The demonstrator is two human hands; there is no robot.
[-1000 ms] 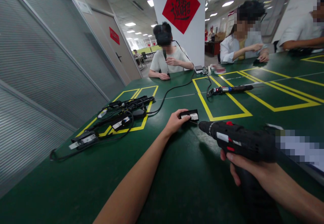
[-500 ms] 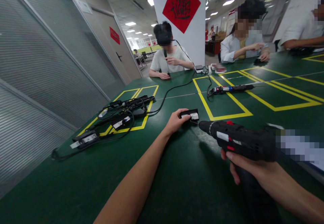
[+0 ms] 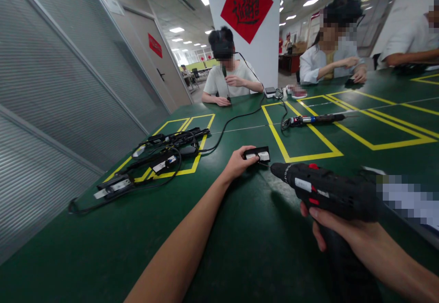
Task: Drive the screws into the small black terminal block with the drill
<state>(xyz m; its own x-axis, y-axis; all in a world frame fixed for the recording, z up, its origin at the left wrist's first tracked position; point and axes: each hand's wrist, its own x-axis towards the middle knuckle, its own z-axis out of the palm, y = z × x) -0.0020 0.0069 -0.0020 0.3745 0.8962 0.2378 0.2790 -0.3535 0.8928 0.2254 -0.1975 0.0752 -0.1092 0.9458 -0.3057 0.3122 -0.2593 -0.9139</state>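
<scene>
My left hand (image 3: pixel 238 162) is closed on a small black box with white labels (image 3: pixel 258 155), pressing it onto the green table (image 3: pixel 240 248). My right hand (image 3: pixel 338 232) grips the handle of a black cordless drill (image 3: pixel 325 189) with red buttons. The drill lies level, and its thin bit points left and touches the box's near right side.
A pile of black adapters and cables (image 3: pixel 154 159) lies at the left inside yellow floor-tape lines. A long black tool with a cable (image 3: pixel 313 119) lies farther back. Three seated people (image 3: pixel 229 77) work at the far edge. A slatted wall runs along the left.
Nothing has moved apart from a slight shift of the view; both hands, the drill and the box stay where they were.
</scene>
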